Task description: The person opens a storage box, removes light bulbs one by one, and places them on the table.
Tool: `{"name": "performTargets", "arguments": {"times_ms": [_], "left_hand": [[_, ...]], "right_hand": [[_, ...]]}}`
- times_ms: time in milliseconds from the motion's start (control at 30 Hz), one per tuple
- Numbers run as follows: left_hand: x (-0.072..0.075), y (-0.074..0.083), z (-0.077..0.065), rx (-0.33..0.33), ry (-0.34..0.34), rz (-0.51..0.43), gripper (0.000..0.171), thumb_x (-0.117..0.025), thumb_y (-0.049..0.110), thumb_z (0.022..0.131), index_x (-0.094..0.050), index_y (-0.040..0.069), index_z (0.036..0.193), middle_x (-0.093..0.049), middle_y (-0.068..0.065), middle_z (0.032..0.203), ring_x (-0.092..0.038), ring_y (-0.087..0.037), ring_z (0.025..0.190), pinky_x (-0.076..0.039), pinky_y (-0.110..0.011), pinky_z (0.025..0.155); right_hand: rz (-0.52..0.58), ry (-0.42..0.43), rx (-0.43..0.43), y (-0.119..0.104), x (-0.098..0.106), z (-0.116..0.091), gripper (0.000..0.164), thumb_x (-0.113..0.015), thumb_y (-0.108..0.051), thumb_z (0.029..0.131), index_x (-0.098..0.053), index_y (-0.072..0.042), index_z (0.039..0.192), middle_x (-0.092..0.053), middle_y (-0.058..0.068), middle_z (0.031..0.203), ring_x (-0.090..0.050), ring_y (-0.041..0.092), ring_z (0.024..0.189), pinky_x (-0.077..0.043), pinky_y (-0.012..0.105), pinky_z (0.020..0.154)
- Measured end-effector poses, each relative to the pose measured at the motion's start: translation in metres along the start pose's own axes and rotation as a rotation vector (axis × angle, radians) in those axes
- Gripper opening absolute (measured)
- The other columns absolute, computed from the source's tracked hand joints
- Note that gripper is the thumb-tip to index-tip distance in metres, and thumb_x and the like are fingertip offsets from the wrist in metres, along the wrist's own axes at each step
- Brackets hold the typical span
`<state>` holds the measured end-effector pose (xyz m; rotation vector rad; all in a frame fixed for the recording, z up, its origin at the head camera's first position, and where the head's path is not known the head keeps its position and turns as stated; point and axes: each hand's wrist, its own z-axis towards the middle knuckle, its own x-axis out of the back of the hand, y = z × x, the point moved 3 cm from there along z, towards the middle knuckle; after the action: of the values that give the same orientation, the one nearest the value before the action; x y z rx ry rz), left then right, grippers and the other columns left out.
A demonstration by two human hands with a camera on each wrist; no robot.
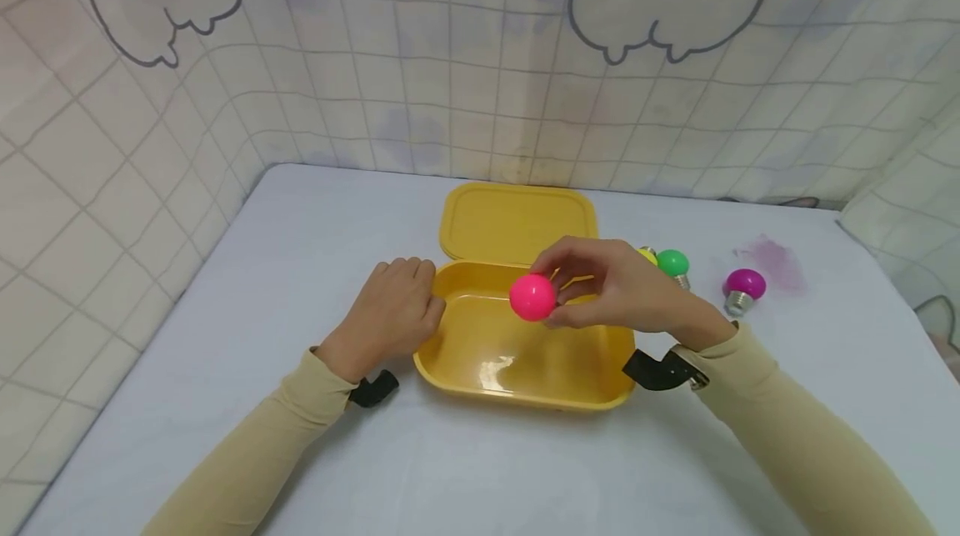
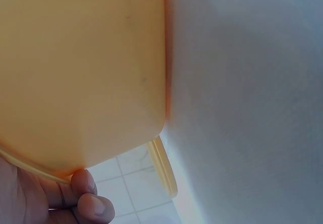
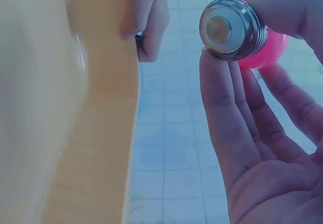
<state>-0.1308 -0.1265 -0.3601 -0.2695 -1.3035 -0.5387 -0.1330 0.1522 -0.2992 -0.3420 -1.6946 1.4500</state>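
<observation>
Over the yellow plastic container (image 1: 487, 353), my right hand (image 1: 622, 286) pinches a pink light bulb (image 1: 533, 298) between thumb and fingers. In the right wrist view the bulb's silver screw base (image 3: 222, 30) faces the camera. My left hand (image 1: 393, 307) grips the container's left rim. The left wrist view shows its curled fingertips (image 2: 93, 206) at the rim, beside the container's outer wall (image 2: 86, 72). The inside of the container looks bare where it shows; my right hand covers part of it.
A yellow lid (image 1: 517, 223) lies flat behind the container. To the right are a green bulb (image 1: 672, 262), a partly hidden yellow bulb (image 1: 647, 256) and a purple bulb (image 1: 745, 283) on the white table (image 1: 510, 478). A patterned curtain (image 1: 465, 61) hangs behind.
</observation>
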Motion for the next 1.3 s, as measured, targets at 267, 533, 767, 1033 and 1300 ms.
{"name": "performTargets", "arguments": {"times_ms": [267, 533, 767, 1033, 1300], "left_hand": [[0.000, 0.000, 0.001, 0.016, -0.015, -0.007, 0.017, -0.045, 0.015, 0.092, -0.044, 0.007, 0.077, -0.035, -0.003, 0.067, -0.036, -0.021, 0.062, -0.025, -0.029, 0.065], [-0.002, 0.000, 0.001, 0.015, -0.012, -0.001, 0.017, -0.045, 0.015, 0.092, -0.044, 0.007, 0.077, -0.034, -0.003, 0.067, -0.036, -0.021, 0.062, -0.025, -0.030, 0.065], [-0.002, 0.000, 0.001, 0.016, -0.005, -0.005, 0.018, -0.045, 0.015, 0.091, -0.042, 0.008, 0.076, -0.033, -0.003, 0.067, -0.035, -0.021, 0.061, -0.025, -0.030, 0.065], [-0.003, 0.000, 0.001, 0.016, 0.001, -0.001, 0.017, -0.045, 0.015, 0.091, -0.042, 0.008, 0.076, -0.032, -0.002, 0.067, -0.034, -0.020, 0.061, -0.024, -0.030, 0.065], [-0.002, 0.000, 0.002, 0.014, -0.013, 0.002, 0.017, -0.046, 0.014, 0.092, -0.043, 0.008, 0.076, -0.033, -0.002, 0.067, -0.035, -0.020, 0.061, -0.025, -0.030, 0.065]], "right_hand": [[0.053, 0.061, 0.004, 0.005, 0.012, -0.018, 0.045, -0.083, -0.002, 0.082, -0.065, -0.010, 0.123, -0.067, 0.006, 0.120, -0.070, 0.023, 0.103, -0.062, 0.032, 0.089], [0.063, 0.126, -0.059, 0.016, 0.023, -0.036, 0.044, -0.080, -0.005, 0.086, -0.063, -0.010, 0.127, -0.068, 0.004, 0.120, -0.070, 0.021, 0.107, -0.062, 0.031, 0.088], [0.044, 0.180, -0.100, 0.023, 0.031, -0.049, 0.045, -0.080, -0.009, 0.087, -0.062, -0.011, 0.128, -0.068, 0.003, 0.122, -0.071, 0.019, 0.107, -0.062, 0.029, 0.088], [0.057, 0.247, -0.156, 0.033, 0.036, -0.061, 0.045, -0.081, -0.010, 0.087, -0.063, -0.013, 0.127, -0.067, 0.003, 0.124, -0.071, 0.017, 0.110, -0.062, 0.029, 0.087], [0.078, 0.282, -0.105, 0.042, 0.044, -0.070, 0.043, -0.076, -0.002, 0.089, -0.061, -0.007, 0.128, -0.066, 0.000, 0.124, -0.072, 0.014, 0.107, -0.063, 0.028, 0.084]]}}
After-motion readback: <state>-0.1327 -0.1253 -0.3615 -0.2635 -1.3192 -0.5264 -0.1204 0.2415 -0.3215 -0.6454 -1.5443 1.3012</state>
